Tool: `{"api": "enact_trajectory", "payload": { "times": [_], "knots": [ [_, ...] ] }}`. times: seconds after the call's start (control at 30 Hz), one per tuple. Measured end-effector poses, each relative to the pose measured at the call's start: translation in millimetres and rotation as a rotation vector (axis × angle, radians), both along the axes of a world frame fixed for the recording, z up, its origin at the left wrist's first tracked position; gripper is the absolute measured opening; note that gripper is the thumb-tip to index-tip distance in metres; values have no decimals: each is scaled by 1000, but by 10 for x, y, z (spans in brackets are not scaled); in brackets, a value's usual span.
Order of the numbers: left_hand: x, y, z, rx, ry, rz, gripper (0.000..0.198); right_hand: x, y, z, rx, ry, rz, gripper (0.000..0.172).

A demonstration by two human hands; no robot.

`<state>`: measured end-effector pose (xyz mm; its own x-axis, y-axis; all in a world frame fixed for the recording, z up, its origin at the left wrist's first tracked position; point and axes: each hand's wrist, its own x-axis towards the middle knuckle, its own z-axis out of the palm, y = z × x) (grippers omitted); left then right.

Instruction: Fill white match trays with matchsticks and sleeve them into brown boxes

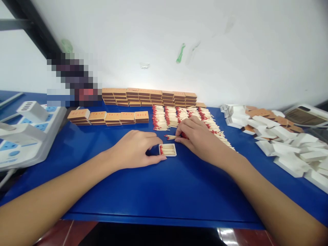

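Holds, with the left hand (pixel 135 148), palm down, a small white tray (pixel 175 150) of red-headed matches by its left end, thumb on the near side, fingers on the far side. Pinches, with the right hand (pixel 193 135), fingers bent downward, a few loose matches (pixel 171 137), heads pointing left, just beyond the tray's far right corner. Around these, from far left: a white power strip (pixel 17 150) with chargers (pixel 33 111); a low row of orange matchboxes (pixel 112 118); behind it, a longer, taller matchbox stack (pixel 150 95) along the wall; rows of matches (pixel 171 118), partly hidden by the right hand; at right, jumbled empty trays (pixel 279 147), orange covers (pixel 261 112) and a pale-rimmed device (pixel 307 114), hard to identify. Underneath everything, a glossy blue table (pixel 159 191); behind, a marked white wall (pixel 164 37); below, reddish floor tiles (pixel 82 232).
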<state>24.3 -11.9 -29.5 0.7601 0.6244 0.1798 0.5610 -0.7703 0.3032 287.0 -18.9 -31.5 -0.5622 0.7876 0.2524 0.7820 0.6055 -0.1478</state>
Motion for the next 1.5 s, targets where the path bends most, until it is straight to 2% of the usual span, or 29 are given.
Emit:
{"api": "enact_trajectory", "payload": {
  "times": [0.17,0.33,0.6,0.83,1.03,1.5],
  "knots": [
    [-1,-3,-5,10,-6,-1,34,-12,-20,18,-11,-1,28,17],
    [8,-15,-6,9,-1,-21,33,-25,-27,10,-39,7,18,14],
    [1,-14,-10,9,9,-20,33,-18,-32,-13,-11,-57,40,19],
    [-11,16,-55,39,-25,5,34,-71,-163,110,-10,87,79,14],
    [-7,20,-56,40,-32,-3,34,-145,-257,108,-36,110,161,11],
    [-7,23,-50,47,-40,-7,34,-131,-259,132,-96,187,146,15]
  ]
}}
